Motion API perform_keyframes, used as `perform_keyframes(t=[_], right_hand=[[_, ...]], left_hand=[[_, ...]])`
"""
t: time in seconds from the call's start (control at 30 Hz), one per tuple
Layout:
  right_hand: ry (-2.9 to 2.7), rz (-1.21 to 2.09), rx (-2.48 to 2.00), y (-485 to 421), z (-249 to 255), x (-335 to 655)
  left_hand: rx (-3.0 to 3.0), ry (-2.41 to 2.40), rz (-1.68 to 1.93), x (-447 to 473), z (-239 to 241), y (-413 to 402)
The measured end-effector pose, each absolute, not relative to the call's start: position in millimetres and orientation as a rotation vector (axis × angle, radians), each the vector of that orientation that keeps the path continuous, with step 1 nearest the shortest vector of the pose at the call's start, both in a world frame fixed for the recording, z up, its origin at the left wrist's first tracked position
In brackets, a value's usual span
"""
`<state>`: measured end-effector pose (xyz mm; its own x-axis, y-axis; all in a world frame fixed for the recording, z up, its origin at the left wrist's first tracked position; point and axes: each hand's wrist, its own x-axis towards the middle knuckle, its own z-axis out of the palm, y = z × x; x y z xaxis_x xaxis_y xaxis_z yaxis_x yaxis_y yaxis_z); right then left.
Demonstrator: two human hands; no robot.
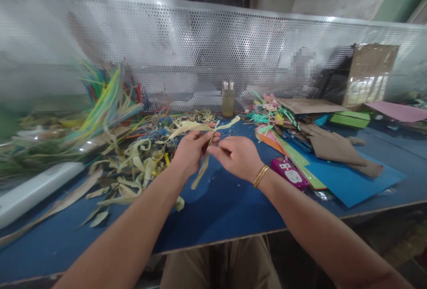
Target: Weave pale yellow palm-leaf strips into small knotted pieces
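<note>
Just above the blue tabletop, my left hand (pixel 193 150) pinches a pale dried leaf strip (pixel 200 174) between thumb and fingers. Its lower end hangs below the hand, while pale leaf ends (pixel 230 123) spread out above the fingertips. My right hand (pixel 238 156), a gold bracelet at its wrist, is closed with thumb and fingers pressed together right beside the strip. What sits in its pinch is too small and blurred to make out. A loose heap of similar pale leaf strips (pixel 133 168) lies to the left of my left hand.
Coloured strands (pixel 103 102) stand at the back left, near a long white object (pixel 36 193). A glass bottle (pixel 228 99) stands against the perforated metal panel (pixel 187 44). On the right are a purple box (pixel 289 174), blue paper (pixel 350 186), brown card (pixel 336 148) and paper flowers (pixel 270 111).
</note>
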<state>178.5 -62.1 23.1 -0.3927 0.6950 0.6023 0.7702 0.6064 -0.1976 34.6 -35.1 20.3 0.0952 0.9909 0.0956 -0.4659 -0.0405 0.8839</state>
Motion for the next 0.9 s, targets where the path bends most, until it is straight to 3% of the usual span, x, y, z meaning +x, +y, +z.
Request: perform_keyframes(t=[0.17, 0.5, 0.9], right_hand=[[-1.882, -0.433, -1.189, -55.2, 32.2, 194.0], [-2.079, -0.113, -1.247, -48.6, 23.0, 187.5], [-2.104, -0.328, -1.250, -54.1, 28.0, 188.7]], left_hand=[[1.005, 0.713, 1.315, 33.0, 17.7, -33.3], [1.202, 0.836, 1.243, 35.0, 18.0, -38.1], [1.107, 0.843, 1.394, 40.8, 19.4, -40.6]])
